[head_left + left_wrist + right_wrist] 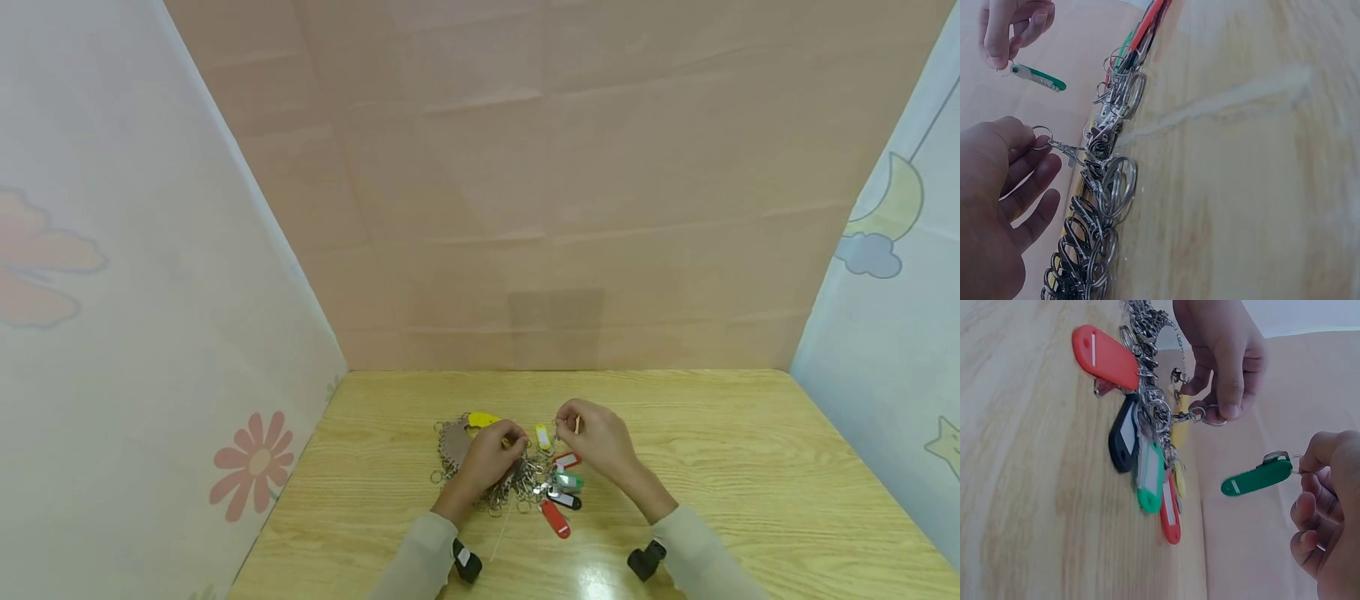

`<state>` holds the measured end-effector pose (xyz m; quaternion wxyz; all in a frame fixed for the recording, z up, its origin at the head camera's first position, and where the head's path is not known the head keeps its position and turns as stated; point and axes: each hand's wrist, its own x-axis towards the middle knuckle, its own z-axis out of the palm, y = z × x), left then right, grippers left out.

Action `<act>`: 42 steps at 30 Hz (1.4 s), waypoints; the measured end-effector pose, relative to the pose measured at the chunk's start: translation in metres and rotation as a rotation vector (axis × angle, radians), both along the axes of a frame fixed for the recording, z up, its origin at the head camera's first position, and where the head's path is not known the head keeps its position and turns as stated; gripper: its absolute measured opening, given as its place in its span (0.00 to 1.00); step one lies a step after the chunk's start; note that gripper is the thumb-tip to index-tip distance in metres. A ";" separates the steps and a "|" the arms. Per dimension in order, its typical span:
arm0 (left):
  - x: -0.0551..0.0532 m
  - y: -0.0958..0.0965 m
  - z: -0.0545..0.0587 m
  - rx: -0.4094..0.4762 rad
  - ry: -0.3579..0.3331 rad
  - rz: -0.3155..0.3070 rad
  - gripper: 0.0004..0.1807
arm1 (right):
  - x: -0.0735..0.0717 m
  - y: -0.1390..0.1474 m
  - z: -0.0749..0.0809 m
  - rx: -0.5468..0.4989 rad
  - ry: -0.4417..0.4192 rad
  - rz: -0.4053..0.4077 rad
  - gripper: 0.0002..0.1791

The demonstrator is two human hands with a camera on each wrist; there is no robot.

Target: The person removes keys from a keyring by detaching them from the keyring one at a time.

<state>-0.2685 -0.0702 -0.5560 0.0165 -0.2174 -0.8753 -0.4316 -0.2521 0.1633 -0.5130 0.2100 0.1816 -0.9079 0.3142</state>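
My left hand (487,457) pinches a metal split ring (1041,129) between thumb and index finger; its other fingers are spread loosely. From this ring a swivel clasp (1067,150) stretches to the pile of metal clasps and rings (1117,181) on the table. To the right, my right hand (597,440) pinches the small ring of a green key tag (1257,479), held up off the table and pointing toward the left hand. Red (1107,356), black (1124,434), and green-and-white tags (1150,475) lie at the pile's right side.
A grey-brown disc (453,442) with clasps around its edge lies partly under the left hand, beside a yellow piece (482,419). A yellow tag (543,437) lies between the hands. A thin pale strip (498,537) extends toward the front of the wooden table (750,467).
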 end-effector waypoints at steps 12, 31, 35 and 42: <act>0.000 -0.003 -0.003 0.031 -0.013 -0.016 0.09 | 0.002 0.021 0.013 0.007 0.082 -0.035 0.05; 0.001 -0.006 -0.003 0.027 -0.016 -0.001 0.08 | 0.005 0.060 0.025 0.008 0.137 -0.117 0.04; 0.001 -0.006 -0.003 0.024 -0.017 0.002 0.08 | 0.007 0.068 0.027 0.004 0.145 -0.127 0.02; 0.000 -0.006 -0.004 0.024 -0.011 0.003 0.07 | 0.011 0.082 0.030 0.001 0.117 -0.164 0.02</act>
